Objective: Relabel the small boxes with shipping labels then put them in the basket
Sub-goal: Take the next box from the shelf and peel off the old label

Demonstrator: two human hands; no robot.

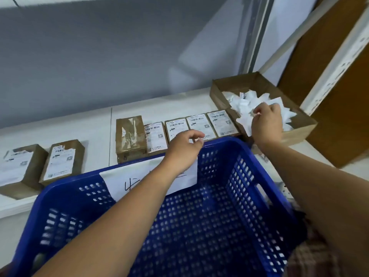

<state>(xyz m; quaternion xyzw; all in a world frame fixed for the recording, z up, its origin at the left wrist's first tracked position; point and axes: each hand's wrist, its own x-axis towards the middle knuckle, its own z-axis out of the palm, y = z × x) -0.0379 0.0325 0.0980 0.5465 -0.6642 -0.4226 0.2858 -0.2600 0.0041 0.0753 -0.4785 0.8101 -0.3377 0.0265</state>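
The right hand (pixel 267 124) is pinching crumpled paper (pixel 243 102) in the far-right cardboard tray (pixel 217 94); the left hand (pixel 185 145) is hovering loosely curled, holding nothing, over the basket (pixel 235 143) at its far rim.

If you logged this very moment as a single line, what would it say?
left hand: curled above row of labelled boxes | right hand: on paper scraps in cardboard box | basket: no boxes visible inside

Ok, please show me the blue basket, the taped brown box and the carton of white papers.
blue basket (pixel 221 142): head view, its far rim.
taped brown box (pixel 130 134): head view, its taped top.
carton (pixel 245 82): head view, its far inner wall.
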